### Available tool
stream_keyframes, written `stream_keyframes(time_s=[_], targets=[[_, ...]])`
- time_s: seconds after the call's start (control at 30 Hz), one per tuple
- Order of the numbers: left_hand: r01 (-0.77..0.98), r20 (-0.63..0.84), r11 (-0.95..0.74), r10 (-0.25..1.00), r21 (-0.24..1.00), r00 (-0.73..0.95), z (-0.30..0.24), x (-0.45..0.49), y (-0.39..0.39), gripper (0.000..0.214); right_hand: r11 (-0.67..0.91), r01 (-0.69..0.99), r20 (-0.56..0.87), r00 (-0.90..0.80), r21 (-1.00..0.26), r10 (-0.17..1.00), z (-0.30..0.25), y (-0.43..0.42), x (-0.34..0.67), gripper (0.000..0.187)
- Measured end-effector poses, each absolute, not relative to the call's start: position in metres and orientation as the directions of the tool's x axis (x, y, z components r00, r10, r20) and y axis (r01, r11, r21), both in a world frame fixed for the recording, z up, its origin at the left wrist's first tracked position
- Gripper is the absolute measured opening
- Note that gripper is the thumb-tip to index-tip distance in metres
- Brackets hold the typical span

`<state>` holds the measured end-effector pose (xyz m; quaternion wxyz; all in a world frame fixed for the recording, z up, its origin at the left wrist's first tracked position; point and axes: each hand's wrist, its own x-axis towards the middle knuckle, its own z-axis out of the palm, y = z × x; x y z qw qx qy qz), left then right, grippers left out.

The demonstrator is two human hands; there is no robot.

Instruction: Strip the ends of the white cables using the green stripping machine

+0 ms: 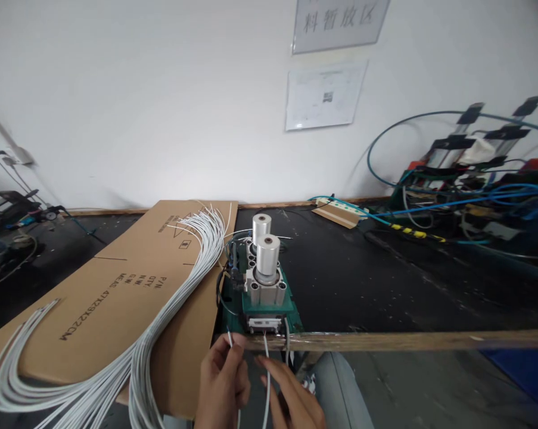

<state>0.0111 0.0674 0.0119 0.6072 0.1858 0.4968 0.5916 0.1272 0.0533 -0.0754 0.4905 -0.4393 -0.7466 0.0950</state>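
A pneumatic fixture (267, 286) with two silver cylinders stands on a green base at the bench's front edge. My left hand (224, 378) is closed in a pinch around a white cable (230, 339), whose tip points up towards the fixture. Another white cable (267, 396) runs down from the white-and-metal block (264, 323) at the fixture's front. Beside that cable is my right hand (293, 396), its fingers stretched out and apart, fingertips behind the cable; whether they touch it I cannot tell.
A large bundle of white cables (179, 298) lies over a flat cardboard sheet (103, 280) on the left. On the black bench (362, 280) are a power strip (340, 207) and blue air hoses (411, 208). More fixtures (465, 155) stand at far right.
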Motion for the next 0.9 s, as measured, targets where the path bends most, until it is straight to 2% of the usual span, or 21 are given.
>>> stream_keyframes(time_s=[0.23,0.43,0.6,0.73,0.8,0.9], targets=[[-0.56,-0.399,0.257,0.905,0.788,-0.147,0.008,0.013,0.076,0.08,0.545,0.56,0.614,-0.079,-0.625,0.786,-0.078,0.065,0.13,0.034],[-0.548,-0.385,0.238,0.907,0.802,-0.17,0.005,0.012,0.081,0.079,0.583,0.678,0.664,-0.184,-0.448,0.724,-0.074,0.075,0.139,0.034],[-0.515,-0.397,0.309,0.915,0.799,-0.067,-0.005,0.007,0.087,0.082,0.57,0.708,0.673,-0.181,-0.417,0.717,-0.075,0.082,0.144,0.032],[-0.508,-0.381,0.281,0.919,0.814,-0.104,-0.004,0.01,0.087,0.078,0.618,0.705,0.709,-0.234,-0.348,0.665,-0.075,0.086,0.147,0.034],[-0.516,-0.38,0.262,0.915,0.815,-0.135,-0.002,0.012,0.086,0.078,0.623,0.698,0.714,-0.228,-0.354,0.662,-0.075,0.088,0.148,0.032],[-0.53,-0.393,0.288,0.914,0.798,-0.096,-0.006,0.01,0.087,0.08,0.628,0.685,0.718,-0.218,-0.37,0.661,-0.074,0.089,0.148,0.035]])
